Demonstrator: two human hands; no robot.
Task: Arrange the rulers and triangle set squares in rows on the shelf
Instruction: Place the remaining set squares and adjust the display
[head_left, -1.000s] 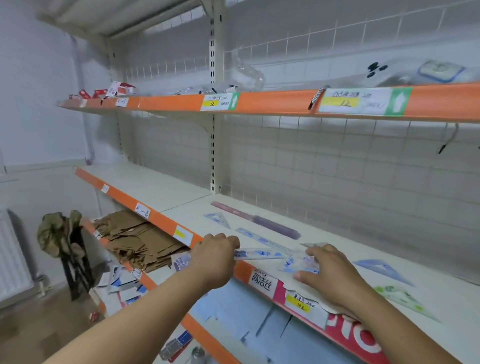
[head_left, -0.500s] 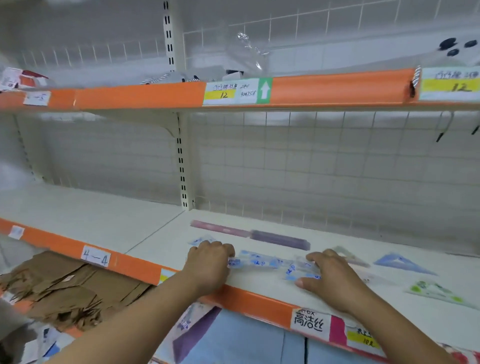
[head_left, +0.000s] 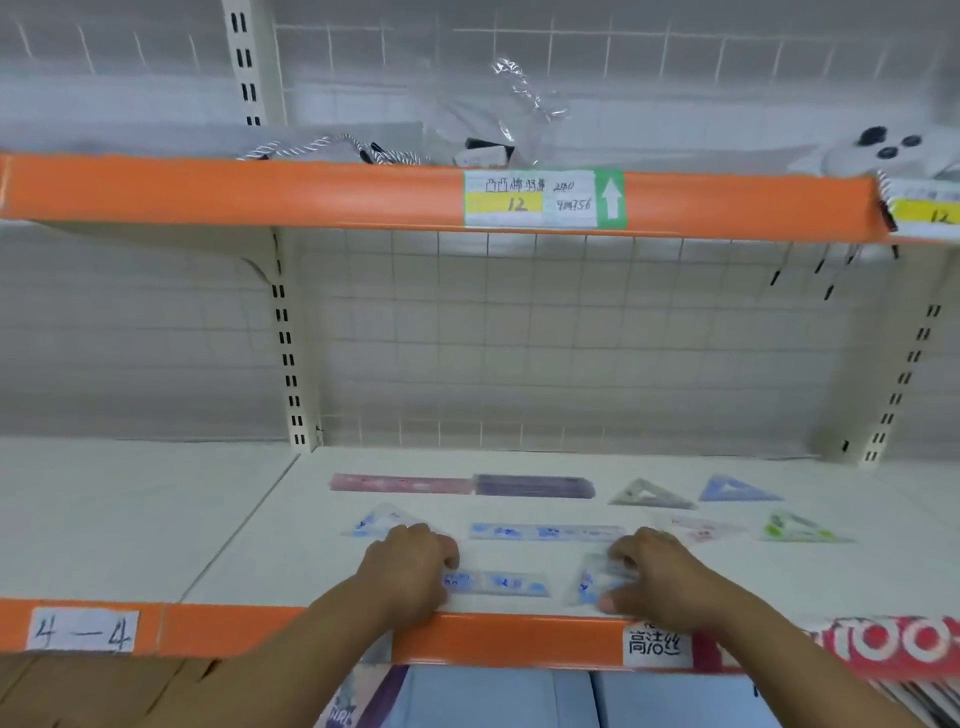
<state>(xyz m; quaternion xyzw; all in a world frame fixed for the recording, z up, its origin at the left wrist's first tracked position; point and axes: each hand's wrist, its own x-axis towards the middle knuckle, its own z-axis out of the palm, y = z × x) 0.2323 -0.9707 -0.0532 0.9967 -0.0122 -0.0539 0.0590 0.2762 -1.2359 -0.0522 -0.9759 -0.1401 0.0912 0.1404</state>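
Along shelf (head_left: 260, 545) edge, ruler (head_left: 498, 583) lengthwise.

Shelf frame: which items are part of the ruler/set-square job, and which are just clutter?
Job items:
pink ruler
purple ruler
grey set square
blue set square
green set square
clear ruler
front ruler under left hand
clear set square under right hand

Clutter:
striped cord
plastic wrap
price label

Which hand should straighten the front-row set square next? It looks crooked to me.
The right hand: it already rests on the clear blue-printed set square at the shelf front, while the left hand is on the front ruler end.
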